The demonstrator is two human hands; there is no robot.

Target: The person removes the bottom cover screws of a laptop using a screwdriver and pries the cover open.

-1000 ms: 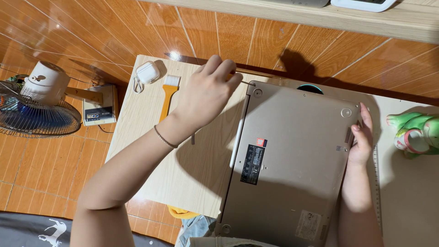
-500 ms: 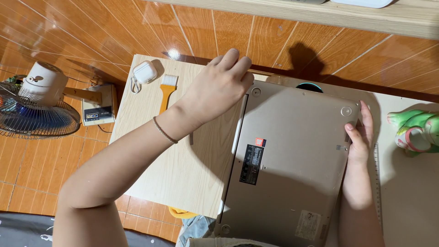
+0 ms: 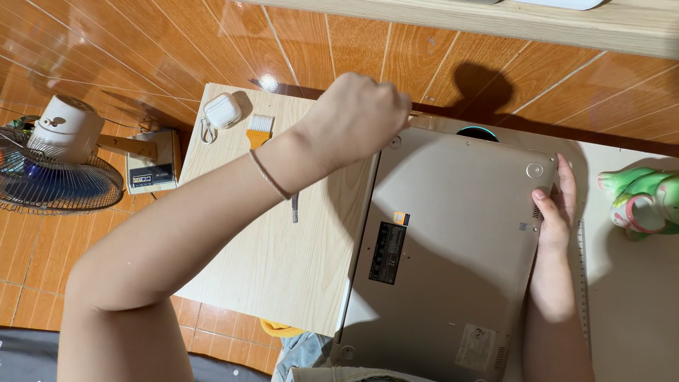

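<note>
A gold laptop lies upside down, its base up, across the right part of a low pale wooden table. My left hand reaches over the table to the laptop's far left corner, with the fingers curled down over that corner's edge. My right hand grips the laptop's right edge near the far corner, thumb on the base. A dark label and a small orange sticker show on the base. Whether anything small sits inside my left fist is hidden.
On the table's far left lie a white earbud case, an orange-handled brush and a thin grey metal tool. A fan stands on the tiled floor at left. A green ceramic figure and a ruler sit at right.
My left hand has slid right along the far edge to the laptop's corner and its fingers have curled shut. My right hand has stayed on the right edge.
</note>
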